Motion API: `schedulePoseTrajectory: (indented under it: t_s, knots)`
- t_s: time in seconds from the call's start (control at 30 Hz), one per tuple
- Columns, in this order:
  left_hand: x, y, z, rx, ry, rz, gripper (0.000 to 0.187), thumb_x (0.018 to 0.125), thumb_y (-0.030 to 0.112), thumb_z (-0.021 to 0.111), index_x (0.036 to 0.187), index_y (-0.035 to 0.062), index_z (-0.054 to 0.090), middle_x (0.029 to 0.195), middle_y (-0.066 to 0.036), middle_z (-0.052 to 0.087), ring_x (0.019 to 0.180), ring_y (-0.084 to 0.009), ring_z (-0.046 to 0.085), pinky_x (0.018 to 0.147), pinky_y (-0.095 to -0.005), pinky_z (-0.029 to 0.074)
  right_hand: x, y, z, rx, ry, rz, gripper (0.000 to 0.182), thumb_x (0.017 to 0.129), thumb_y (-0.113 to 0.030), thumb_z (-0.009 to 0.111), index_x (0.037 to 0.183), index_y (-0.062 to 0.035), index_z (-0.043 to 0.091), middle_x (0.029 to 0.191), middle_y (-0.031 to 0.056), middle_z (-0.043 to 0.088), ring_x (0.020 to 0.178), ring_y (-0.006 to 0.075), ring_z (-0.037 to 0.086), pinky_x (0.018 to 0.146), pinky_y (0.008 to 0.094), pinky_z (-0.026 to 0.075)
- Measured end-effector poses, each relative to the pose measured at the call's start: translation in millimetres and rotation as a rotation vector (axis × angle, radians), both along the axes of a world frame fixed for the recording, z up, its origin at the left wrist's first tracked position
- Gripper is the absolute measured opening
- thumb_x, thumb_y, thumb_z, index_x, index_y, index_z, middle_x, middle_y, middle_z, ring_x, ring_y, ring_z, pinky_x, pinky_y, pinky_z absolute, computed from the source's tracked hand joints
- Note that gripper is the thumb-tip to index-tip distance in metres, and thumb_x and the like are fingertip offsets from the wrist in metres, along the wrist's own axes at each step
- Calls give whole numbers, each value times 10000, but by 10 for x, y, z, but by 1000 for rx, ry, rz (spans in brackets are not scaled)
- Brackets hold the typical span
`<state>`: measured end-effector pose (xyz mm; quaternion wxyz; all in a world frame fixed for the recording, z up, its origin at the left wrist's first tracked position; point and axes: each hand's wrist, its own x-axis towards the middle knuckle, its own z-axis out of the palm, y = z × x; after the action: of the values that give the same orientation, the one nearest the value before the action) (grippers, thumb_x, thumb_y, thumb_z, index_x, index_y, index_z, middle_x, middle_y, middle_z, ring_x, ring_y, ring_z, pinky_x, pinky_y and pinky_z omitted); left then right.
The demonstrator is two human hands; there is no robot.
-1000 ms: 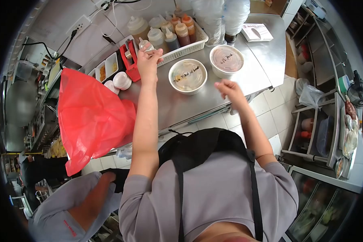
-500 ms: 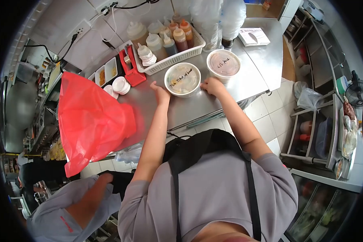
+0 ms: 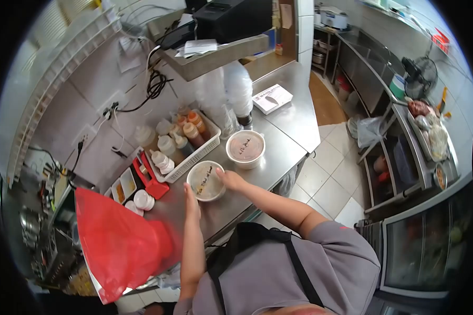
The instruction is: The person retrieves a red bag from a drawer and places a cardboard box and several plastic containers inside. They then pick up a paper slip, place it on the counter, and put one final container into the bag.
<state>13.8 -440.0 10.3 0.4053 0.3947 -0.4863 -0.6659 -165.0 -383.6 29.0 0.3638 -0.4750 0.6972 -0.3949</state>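
Note:
A round white tub with a clear lid and black handwriting stands on the steel counter. My left hand is upright along its left side, fingers straight. My right hand is closed at its right side, with fingertips at the rim; some fingers are hidden. Behind and to the right is a second lidded tub, with reddish contents and writing, touched by neither hand. An upright red plastic bag stands on the counter left of my left hand.
Behind the tubs, a white basket holds several sauce bottles. Beside it are a red holder, small stacked lids and a tray. Stacked clear cups and a white box stand farther back, below a metal shelf.
The view has swung, showing more of the shelf and right side. My right hand has moved from between the tubs onto the nearer tub's right rim. My left hand's fingers are now straighter beside it.

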Motion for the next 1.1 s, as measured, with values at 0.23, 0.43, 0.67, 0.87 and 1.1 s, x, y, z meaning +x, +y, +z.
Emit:
schedulePoseTrajectory:
  t_s: [0.23, 0.43, 0.67, 0.87, 1.1]
  knots:
    - [71, 555, 374, -269, -194, 171, 477, 883, 344, 525, 1132, 11, 290, 1149, -149, 415, 1071, -195, 422, 913, -319, 342, 218, 397, 395, -201, -473, -64, 584, 832, -414, 568, 1156, 35, 381, 1165, 166, 481, 1045, 242, 487, 838, 340, 399]
    - [420, 572, 397, -57, -7, 20, 579, 788, 192, 640, 1199, -1, 281, 1155, -144, 436, 1089, -211, 423, 933, -311, 315, 129, 341, 300, -228, -776, 287, 584, 768, -413, 654, 1113, -16, 401, 1011, 108, 507, 954, 149, 496, 777, 271, 418]
    - [811, 915, 406, -21, -36, 72, 593, 824, 305, 575, 1267, 43, 279, 1218, -118, 427, 1123, -208, 424, 961, -355, 320, 318, 282, 222, -2, -959, 436, 524, 800, -318, 644, 1148, -26, 381, 1082, 97, 496, 1040, 174, 496, 883, 304, 398]
    - [894, 1165, 700, 434, 856, 115, 573, 894, 488, 376, 1290, 75, 368, 1318, -141, 369, 1194, -259, 378, 1006, -409, 293, 834, 337, 362, -220, -1089, 288, 508, 844, -365, 581, 1131, -17, 348, 1066, 104, 475, 1022, 166, 477, 870, 291, 396]
    - [947, 1191, 335, 87, 639, 178, 423, 922, 223, 398, 1246, -47, 370, 1296, -164, 407, 1202, -265, 401, 1037, -422, 288, 1127, 346, 402, -320, -827, 189, 553, 848, -411, 554, 1142, -25, 290, 1097, 118, 439, 1061, 190, 443, 866, 339, 409]
